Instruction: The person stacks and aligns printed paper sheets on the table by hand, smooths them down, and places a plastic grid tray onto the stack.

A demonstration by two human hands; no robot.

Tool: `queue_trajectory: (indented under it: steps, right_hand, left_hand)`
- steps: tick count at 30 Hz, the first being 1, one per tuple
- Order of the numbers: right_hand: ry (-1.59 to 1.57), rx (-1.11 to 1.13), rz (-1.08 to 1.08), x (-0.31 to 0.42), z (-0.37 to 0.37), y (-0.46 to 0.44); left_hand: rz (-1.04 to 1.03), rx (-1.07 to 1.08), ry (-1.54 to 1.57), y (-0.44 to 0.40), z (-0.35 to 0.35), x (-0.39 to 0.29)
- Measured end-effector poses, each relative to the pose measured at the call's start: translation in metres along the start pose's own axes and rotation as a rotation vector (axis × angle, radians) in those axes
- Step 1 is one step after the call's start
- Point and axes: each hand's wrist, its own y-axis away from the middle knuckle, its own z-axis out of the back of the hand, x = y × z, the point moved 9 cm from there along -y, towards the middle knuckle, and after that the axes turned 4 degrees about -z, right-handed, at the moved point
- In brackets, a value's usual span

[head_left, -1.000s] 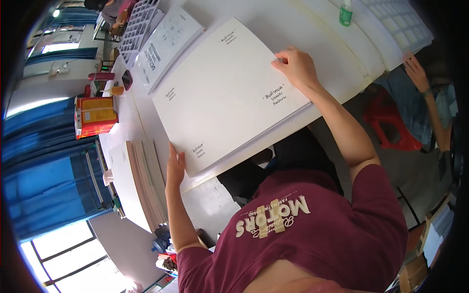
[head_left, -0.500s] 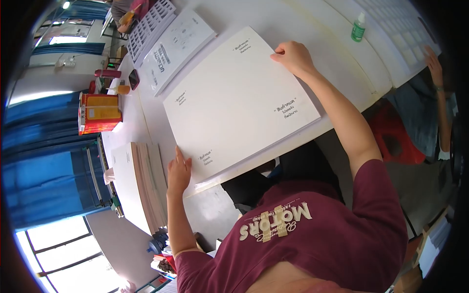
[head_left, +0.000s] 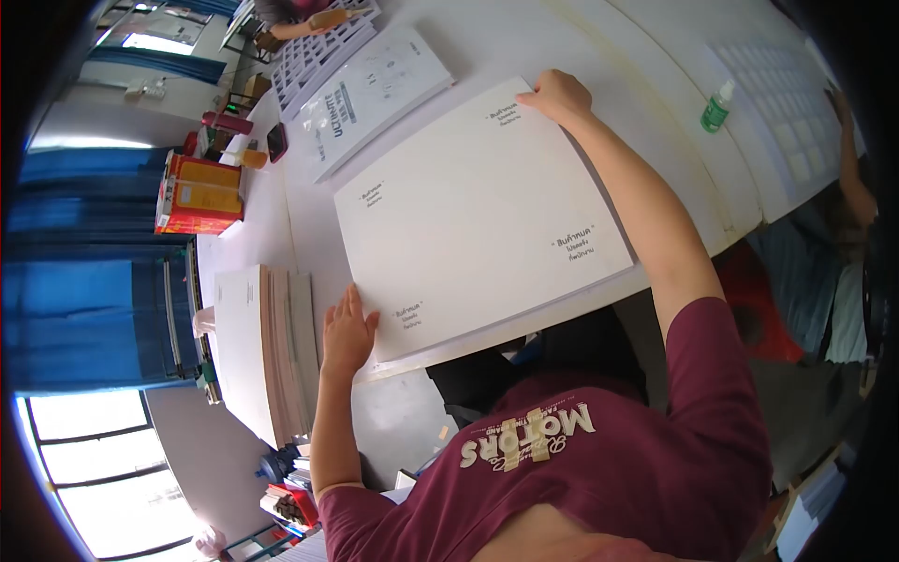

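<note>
A stack of large white sheets lies in front of me, with small black print near each corner. My left hand rests at its near left edge, fingers stretched out and holding nothing. At the far right corner, my right hand has its fingers bent around the edge of the stack, the thumb side touching the top sheet. The undersides of those fingers are hidden. Just beyond the stack lies a white printed plastic packet.
A thick paper pile stands on the left. A red-and-yellow box, a phone and a gridded tray are farther back. On the right are a green spray bottle, a white compartment tray and a co-worker's arm.
My right hand has moved along the stack's edge to its far corner. My left hand's fingers have straightened beside the near left edge. The whole view has shifted slightly.
</note>
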Motion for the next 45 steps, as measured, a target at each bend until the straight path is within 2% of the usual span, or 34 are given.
queue_trajectory:
  steps: [1,7,13,15,18,20,23,27,31,34,35,38,41,43,45]
  right_hand:
    - [0.038,0.037,0.005,0.0,-0.005,-0.004]
    - [-0.1,-0.058,0.021,-0.009,-0.007,-0.012]
    - [-0.063,-0.075,0.037,-0.014,-0.013,-0.024]
    - [0.036,-0.098,0.106,-0.016,-0.016,-0.032]
    - [0.015,-0.078,0.204,-0.021,-0.024,-0.049]
    - [-0.007,-0.089,0.208,-0.029,-0.024,-0.053]
    - [-0.018,-0.062,0.179,-0.032,-0.025,-0.055]
    - [-0.169,0.019,0.147,-0.047,-0.037,-0.073]
    - [-0.194,0.087,0.256,-0.011,-0.027,-0.034]
    - [0.306,0.112,0.419,-0.011,-0.043,-0.055]
    - [0.364,0.102,0.385,-0.015,-0.04,-0.057]
    - [0.547,0.039,0.338,0.016,-0.03,-0.017]
    - [0.761,-0.09,0.413,0.046,-0.037,0.003]
    - [0.926,-0.17,0.459,0.074,-0.063,0.015]
    - [0.754,-0.051,0.724,0.107,-0.104,0.041]
  left_hand:
    - [-0.001,-0.009,0.0,0.001,0.0,0.0]
    - [-0.041,-0.071,-0.024,0.001,0.0,0.0]
    - [-0.025,-0.089,0.009,0.001,-0.007,0.007]
    - [0.002,-0.065,0.079,-0.003,-0.01,0.005]
    - [0.059,-0.035,0.154,0.001,-0.009,0.012]
    - [-0.008,-0.09,0.188,0.004,-0.012,0.013]
    - [-0.063,-0.106,0.421,0.004,-0.021,0.017]
    - [-0.007,-0.094,0.69,-0.011,-0.021,0.026]
    - [-0.026,-0.265,0.875,-0.074,-0.019,0.039]
    - [0.094,-0.254,0.79,-0.125,-0.008,0.057]
    - [0.15,-0.239,0.751,-0.138,-0.004,0.06]
    - [0.283,-0.339,0.423,-0.165,0.003,0.062]
    - [0.305,-0.243,-0.025,-0.184,0.021,0.029]
    - [0.161,-0.25,0.047,-0.201,0.032,-0.016]
    - [-0.086,-0.433,0.318,-0.227,0.029,-0.065]
